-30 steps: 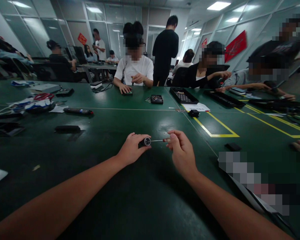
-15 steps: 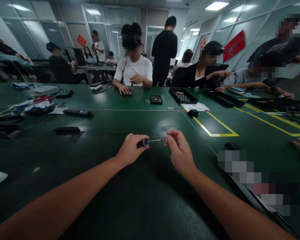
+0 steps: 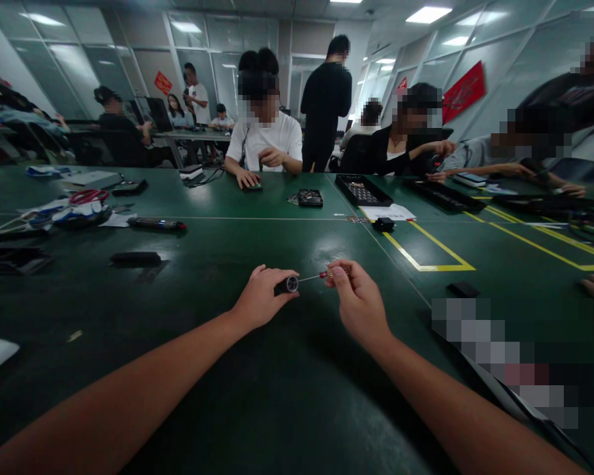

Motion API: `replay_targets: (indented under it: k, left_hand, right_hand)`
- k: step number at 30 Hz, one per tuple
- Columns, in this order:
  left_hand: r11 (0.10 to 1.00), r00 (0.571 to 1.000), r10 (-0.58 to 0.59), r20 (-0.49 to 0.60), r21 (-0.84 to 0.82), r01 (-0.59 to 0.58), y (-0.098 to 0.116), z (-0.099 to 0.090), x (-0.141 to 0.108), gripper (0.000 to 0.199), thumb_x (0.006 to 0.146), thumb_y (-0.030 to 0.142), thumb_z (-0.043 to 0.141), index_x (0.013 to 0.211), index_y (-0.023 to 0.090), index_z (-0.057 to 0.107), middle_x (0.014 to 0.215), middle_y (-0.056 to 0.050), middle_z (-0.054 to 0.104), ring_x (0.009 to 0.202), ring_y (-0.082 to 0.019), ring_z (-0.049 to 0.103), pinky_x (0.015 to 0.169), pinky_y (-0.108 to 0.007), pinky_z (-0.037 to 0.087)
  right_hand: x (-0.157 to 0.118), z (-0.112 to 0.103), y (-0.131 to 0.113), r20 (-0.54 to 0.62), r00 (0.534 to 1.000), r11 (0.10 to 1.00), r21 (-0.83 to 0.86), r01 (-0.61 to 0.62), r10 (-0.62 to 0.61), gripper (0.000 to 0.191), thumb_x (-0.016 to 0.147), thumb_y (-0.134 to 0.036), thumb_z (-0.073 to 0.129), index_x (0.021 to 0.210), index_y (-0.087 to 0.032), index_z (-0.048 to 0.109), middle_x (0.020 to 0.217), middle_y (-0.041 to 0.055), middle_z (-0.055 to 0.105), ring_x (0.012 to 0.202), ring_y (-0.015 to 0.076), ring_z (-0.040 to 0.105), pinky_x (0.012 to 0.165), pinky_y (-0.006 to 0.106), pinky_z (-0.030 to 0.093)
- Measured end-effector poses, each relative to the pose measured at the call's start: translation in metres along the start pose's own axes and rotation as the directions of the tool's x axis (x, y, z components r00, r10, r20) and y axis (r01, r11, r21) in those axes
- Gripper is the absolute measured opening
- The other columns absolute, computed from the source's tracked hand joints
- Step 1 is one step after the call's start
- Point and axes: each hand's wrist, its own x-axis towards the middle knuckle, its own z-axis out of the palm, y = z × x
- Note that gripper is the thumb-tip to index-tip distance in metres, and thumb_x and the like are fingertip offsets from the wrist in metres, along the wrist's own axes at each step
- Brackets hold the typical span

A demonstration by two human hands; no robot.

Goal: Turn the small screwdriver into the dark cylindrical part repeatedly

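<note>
My left hand (image 3: 261, 297) is closed around a black cylinder (image 3: 291, 284) with a round, silver-rimmed end facing right. Most of its body is hidden behind my fingers. Between the fingers and thumb of my right hand (image 3: 359, 297) is a small screwdriver (image 3: 323, 274) with a red and clear handle. Its thin metal shaft points left, and the tip meets the cylinder's rimmed end; I cannot tell whether it reaches inside. Both hands are held above the green table (image 3: 257, 389).
A black bar-shaped piece (image 3: 136, 258) and a pen-like tool (image 3: 157, 224) lie to the left. Further right are a small black block (image 3: 462, 289) and a black tray (image 3: 362, 190). Across the table a person in a white shirt (image 3: 264, 142) works. Yellow tape (image 3: 445, 268) marks the tabletop.
My right hand has shifted its grip, so more of the screwdriver's handle shows. The shaft now slopes more, its handle end higher. The cylinder has moved slightly right and down.
</note>
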Motion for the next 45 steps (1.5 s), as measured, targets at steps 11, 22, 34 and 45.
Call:
replay_targets:
  k: [11, 22, 34, 45]
  left_hand:
    - [0.993, 1.0, -0.013, 0.007, 0.116, 0.012, -0.004, -0.007, 0.001, 0.034, 0.093, 0.032, 0.07, 0.126, 0.027, 0.066, 0.119, -0.004, 0.073, 0.114, -0.026, 0.065, 0.118, -0.061, 0.031]
    - [0.998, 1.0, -0.018, -0.002, 0.064, 0.018, 0.003, -0.005, 0.001, 0.035, 0.091, 0.034, 0.072, 0.125, 0.027, 0.065, 0.123, -0.003, 0.073, 0.118, -0.025, 0.065, 0.123, -0.062, 0.023]
    - [0.999, 1.0, -0.011, 0.003, 0.036, 0.011, 0.001, -0.002, 0.0, 0.035, 0.091, 0.034, 0.072, 0.125, 0.027, 0.066, 0.127, -0.004, 0.072, 0.123, -0.026, 0.063, 0.123, -0.063, 0.021]
    - [0.998, 1.0, -0.015, 0.018, 0.061, 0.014, 0.003, -0.003, -0.001, 0.036, 0.091, 0.033, 0.072, 0.126, 0.027, 0.066, 0.124, -0.004, 0.073, 0.12, -0.027, 0.064, 0.122, -0.062, 0.024]
  right_hand:
    - [0.022, -0.005, 0.017, -0.035, 0.9, 0.768, 0.537, -0.349, 0.434, 0.024, 0.081, -0.042, 0.074, 0.077, -0.022, 0.061, 0.067, -0.0031, 0.058, 0.06, 0.0128, 0.054, 0.061, 0.029, 0.054]
    - [0.011, 0.005, 0.014, -0.031, 0.973, 0.912, 0.357, -0.203, 0.229, 0.031, 0.085, -0.053, 0.069, 0.09, -0.023, 0.062, 0.078, -0.0017, 0.065, 0.07, 0.0156, 0.063, 0.07, 0.035, 0.057]
    - [0.003, 0.001, -0.003, 0.001, 0.998, 0.986, 0.154, -0.059, 0.06, 0.035, 0.098, -0.054, 0.054, 0.088, -0.023, 0.065, 0.064, -0.0037, 0.056, 0.057, 0.0138, 0.052, 0.06, 0.031, 0.047]
    - [0.003, 0.0, 0.0, -0.032, 0.999, 0.997, 0.067, -0.032, 0.034, 0.024, 0.097, -0.046, 0.056, 0.096, -0.023, 0.065, 0.082, 0.0017, 0.068, 0.076, 0.0186, 0.064, 0.075, 0.037, 0.052]
